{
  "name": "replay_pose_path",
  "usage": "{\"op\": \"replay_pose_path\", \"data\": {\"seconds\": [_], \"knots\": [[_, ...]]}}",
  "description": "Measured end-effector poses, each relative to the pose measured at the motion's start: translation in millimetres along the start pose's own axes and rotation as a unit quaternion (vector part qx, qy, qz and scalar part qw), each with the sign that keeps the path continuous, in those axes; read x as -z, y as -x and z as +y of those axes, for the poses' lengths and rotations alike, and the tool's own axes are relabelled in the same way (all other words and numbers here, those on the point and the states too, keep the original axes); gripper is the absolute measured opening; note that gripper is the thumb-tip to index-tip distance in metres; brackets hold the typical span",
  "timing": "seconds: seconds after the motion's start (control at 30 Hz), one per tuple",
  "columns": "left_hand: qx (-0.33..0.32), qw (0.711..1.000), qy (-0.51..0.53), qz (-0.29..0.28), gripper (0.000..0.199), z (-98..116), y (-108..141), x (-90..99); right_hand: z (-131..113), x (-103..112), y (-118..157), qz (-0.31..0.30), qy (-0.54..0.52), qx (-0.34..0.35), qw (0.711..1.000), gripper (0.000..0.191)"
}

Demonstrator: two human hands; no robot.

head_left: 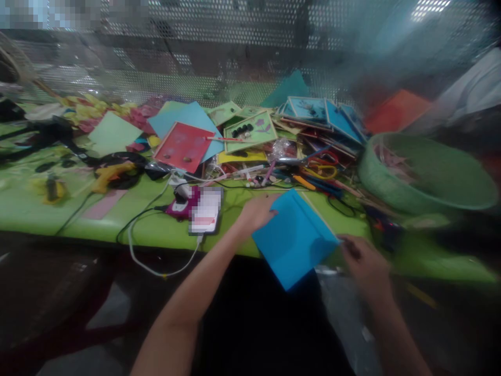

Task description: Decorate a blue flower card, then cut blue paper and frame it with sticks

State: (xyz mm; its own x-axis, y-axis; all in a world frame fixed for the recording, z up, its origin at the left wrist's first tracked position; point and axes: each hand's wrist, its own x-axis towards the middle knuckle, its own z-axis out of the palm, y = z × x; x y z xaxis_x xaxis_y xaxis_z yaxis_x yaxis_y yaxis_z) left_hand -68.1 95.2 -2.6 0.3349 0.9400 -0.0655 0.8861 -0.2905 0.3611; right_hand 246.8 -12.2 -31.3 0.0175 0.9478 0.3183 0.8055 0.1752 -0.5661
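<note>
A square blue paper sheet (289, 237) is tilted cornerwise over the front edge of the table, above my lap. My left hand (258, 211) grips its upper left edge, with the fingers partly hidden. At the sheet's right corner my right hand (366, 261) is closed in a pinch; blur hides its fingertips. A thin pale strip (319, 211) runs along the upper right edge of the sheet, and a darker shadow falls across the blue near that corner.
Behind my hands lie a red framed panel (186, 146), a green framed panel (252, 130), scissors (323, 164) and stacked blue panels (309, 108). A green basket (426, 172) stands right. A phone (206, 209) with a white cable and a yellow glue gun (111, 175) lie left.
</note>
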Motion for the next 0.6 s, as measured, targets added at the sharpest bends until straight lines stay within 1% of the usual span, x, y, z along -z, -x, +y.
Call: {"op": "replay_pose_path", "data": {"seconds": [0.17,0.3,0.47,0.6], "knots": [[0.010,1.000,-0.014,0.002,0.057,2.7,8.0,0.6,-2.2,-14.9,-15.6,-0.032,0.012,0.014,0.999,0.029],[0.016,1.000,-0.021,0.003,0.056,1.4,9.3,-0.6,-1.5,-21.1,-21.2,-0.024,0.028,0.025,0.999,0.029],[0.009,1.000,-0.014,0.002,0.056,-1.5,8.4,-2.7,-1.2,-19.7,-21.8,-0.019,0.029,0.025,0.999,0.030],[0.012,1.000,-0.014,-0.003,0.055,-2.5,7.6,-2.4,2.6,-10.9,-22.0,-0.002,-0.006,-0.007,1.000,0.030]]}}
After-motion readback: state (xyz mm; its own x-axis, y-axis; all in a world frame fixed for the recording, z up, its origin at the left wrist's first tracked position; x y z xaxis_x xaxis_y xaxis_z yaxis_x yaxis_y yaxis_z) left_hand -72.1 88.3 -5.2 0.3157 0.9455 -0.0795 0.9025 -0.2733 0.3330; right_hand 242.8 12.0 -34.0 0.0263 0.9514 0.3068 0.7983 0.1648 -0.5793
